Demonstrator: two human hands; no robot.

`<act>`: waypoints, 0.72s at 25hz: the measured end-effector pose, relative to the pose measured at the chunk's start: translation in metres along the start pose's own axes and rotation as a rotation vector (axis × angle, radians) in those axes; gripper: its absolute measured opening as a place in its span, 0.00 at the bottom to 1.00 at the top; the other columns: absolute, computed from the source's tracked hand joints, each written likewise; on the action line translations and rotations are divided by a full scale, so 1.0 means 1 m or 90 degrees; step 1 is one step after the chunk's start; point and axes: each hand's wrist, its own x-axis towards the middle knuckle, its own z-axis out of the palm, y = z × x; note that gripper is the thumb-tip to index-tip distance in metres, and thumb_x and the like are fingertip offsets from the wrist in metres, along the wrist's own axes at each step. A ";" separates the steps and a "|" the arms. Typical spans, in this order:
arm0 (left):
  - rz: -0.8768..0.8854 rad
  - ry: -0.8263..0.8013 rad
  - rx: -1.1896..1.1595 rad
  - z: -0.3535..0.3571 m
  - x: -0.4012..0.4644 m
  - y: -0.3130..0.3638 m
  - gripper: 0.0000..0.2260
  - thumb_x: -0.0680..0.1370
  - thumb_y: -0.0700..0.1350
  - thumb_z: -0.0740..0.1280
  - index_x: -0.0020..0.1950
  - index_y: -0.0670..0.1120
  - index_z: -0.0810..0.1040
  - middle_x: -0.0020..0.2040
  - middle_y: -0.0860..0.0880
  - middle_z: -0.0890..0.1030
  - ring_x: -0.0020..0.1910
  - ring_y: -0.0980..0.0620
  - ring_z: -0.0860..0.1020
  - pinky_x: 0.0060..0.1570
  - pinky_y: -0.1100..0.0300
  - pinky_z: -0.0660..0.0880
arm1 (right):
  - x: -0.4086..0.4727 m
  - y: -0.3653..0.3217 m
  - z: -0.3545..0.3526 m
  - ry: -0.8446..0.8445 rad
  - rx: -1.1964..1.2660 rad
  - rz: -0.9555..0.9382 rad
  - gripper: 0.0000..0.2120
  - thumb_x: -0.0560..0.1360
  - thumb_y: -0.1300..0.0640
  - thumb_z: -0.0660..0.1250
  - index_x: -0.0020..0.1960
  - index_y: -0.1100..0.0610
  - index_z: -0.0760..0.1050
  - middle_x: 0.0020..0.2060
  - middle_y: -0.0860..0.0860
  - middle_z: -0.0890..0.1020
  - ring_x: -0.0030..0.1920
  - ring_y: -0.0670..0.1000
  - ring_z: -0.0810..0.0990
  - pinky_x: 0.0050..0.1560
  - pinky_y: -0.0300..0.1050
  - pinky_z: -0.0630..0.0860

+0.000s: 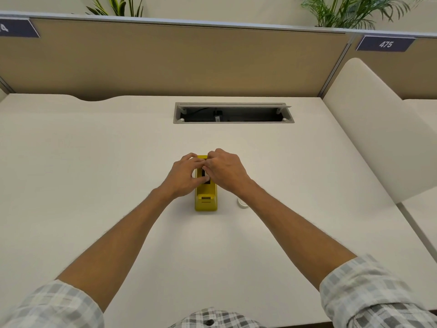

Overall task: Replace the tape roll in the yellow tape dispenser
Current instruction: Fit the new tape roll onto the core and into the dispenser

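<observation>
Forearms are reaching out over the pale surface [94, 162] to the yellow tape dispenser [205, 202], where the left hand [183, 176] and right hand [224, 171] are curling together around its roll cradle. Judging by this, the roll is being seated or lifted; next it needs aligning in its slot. Fingers are hiding the roll itself, and a small white object [241, 202] beside the dispenser is lying half covered.

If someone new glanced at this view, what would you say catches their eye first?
Most likely the yellow tape dispenser at the middle of the white desk, with the left hand and right hand meeting over its top. Next, the small white round object just right of it, and the open cable tray behind.
</observation>
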 end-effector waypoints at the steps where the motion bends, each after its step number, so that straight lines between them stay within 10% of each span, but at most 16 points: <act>1: -0.003 -0.005 0.001 0.000 0.000 0.000 0.16 0.75 0.52 0.68 0.62 0.52 0.79 0.61 0.55 0.79 0.67 0.54 0.66 0.63 0.52 0.64 | -0.001 0.000 0.000 -0.001 0.001 -0.007 0.11 0.81 0.53 0.62 0.53 0.55 0.82 0.46 0.51 0.81 0.47 0.50 0.76 0.38 0.43 0.71; 18: 0.003 0.015 -0.005 0.003 0.001 -0.001 0.13 0.75 0.52 0.69 0.59 0.52 0.80 0.59 0.54 0.80 0.64 0.56 0.66 0.57 0.61 0.60 | 0.000 0.001 0.015 0.016 -0.015 0.014 0.05 0.80 0.59 0.64 0.54 0.58 0.76 0.48 0.53 0.78 0.48 0.53 0.77 0.35 0.43 0.64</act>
